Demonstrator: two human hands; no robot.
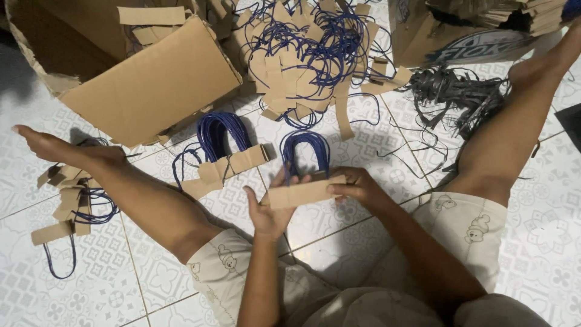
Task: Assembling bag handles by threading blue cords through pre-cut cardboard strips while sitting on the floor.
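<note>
My left hand (266, 212) cups the near-left end of a stack of cardboard strips (302, 192), fingers half curled; my right hand (357, 186) pinches its right end closed, squaring the edges; blue cord loops (305, 151) arch away over the floor tiles (375, 145).

A single head-worn camera looks steeply down, close over the seated person's lap and outstretched legs, onto the tiled floor (375, 151).

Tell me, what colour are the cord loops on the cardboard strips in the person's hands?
Dark blue cord loops, on a plain brown cardboard strip; the head view shows them.
</note>
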